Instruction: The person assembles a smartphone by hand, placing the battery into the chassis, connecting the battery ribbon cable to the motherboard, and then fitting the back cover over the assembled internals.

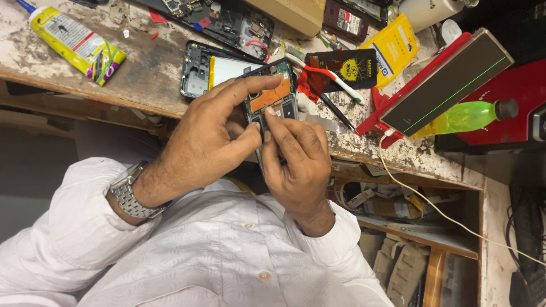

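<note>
— Two hands on one thing, then?

— Yes. My left hand [207, 139] and my right hand [298, 159] both hold the opened phone [272, 96], back cover off, its orange and dark insides facing me. It sits over the front edge of the bench [153, 74], just above my shirt.

— How are your fingers set?

— The left forefinger lies along the phone's upper edge, the thumb pressing from below, so they pinch the frame. The right fingers are pressed together on its lower end, the forefinger tip on the board.

— What lies around the phone?

— Just behind it, touching or nearly so, a second opened phone [205, 71]. To its right, a red-and-white toothbrush [333, 79] across a dark card [341, 68]. Well off to its left, a yellow glue tube [74, 42]. Far right, a green bottle [466, 116].
</note>
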